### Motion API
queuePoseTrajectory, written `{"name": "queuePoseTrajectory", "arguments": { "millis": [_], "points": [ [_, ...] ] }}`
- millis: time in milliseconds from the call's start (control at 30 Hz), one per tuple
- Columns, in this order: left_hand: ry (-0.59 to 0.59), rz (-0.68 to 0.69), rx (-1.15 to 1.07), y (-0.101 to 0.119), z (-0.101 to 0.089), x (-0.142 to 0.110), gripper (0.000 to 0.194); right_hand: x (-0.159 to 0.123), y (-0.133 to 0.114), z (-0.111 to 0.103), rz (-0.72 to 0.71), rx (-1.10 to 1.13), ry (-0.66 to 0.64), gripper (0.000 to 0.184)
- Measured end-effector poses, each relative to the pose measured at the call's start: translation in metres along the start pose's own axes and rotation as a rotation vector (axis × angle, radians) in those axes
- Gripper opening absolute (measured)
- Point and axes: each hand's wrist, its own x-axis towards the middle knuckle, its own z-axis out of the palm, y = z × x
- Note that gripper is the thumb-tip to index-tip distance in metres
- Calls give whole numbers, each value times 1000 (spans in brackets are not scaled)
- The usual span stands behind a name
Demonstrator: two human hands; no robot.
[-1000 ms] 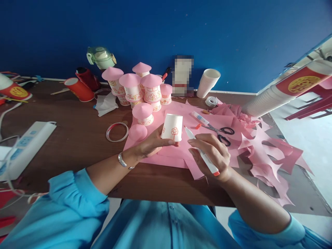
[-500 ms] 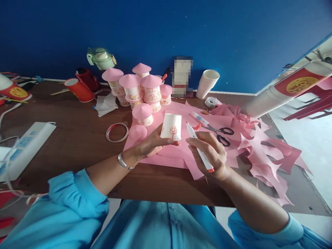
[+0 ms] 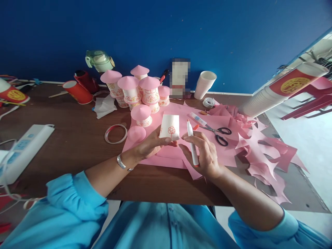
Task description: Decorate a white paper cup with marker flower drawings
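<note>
My left hand [image 3: 151, 144] grips an upside-down white paper cup [image 3: 170, 125] with a red flower drawn on its side, held just above the pink paper sheet [image 3: 178, 114]. My right hand [image 3: 204, 152] is closed round a white marker pen [image 3: 192, 141] with an orange end, held nearly upright, its tip up, just right of the cup. Behind them stands a cluster of decorated cups with pink cone roofs [image 3: 140, 88]. One loose pink cone [image 3: 137, 133] lies by my left hand.
Scissors [image 3: 216, 133] and a glue stick [image 3: 198, 118] lie on the pink sheet to the right, with pink paper offcuts [image 3: 261, 152] beyond. A tape ring [image 3: 116, 133], a power strip [image 3: 22, 150], red cups [image 3: 76, 91] and a white cup stack [image 3: 204, 84] sit on the brown table [image 3: 64, 138].
My right hand has swung the marker from slanted to nearly upright and moved left, closer to the cup. The cup stays in my left hand.
</note>
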Motion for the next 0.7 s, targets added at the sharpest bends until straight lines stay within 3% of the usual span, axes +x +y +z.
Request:
{"name": "queuePoseTrajectory", "arguments": {
  "millis": [233, 467, 700],
  "points": [
    [-26, -16, 92, 4, 4, 1, 43, -2, 2, 1, -1, 2, -4, 40],
    [-94, 1, 45, 4, 3, 0, 41, -5, 6, 0, -16, 1, -38, 37],
    [-28, 22, 69, 1, 1, 0, 41, -2, 4, 1, -20, -2, -5, 35]
  ]
}}
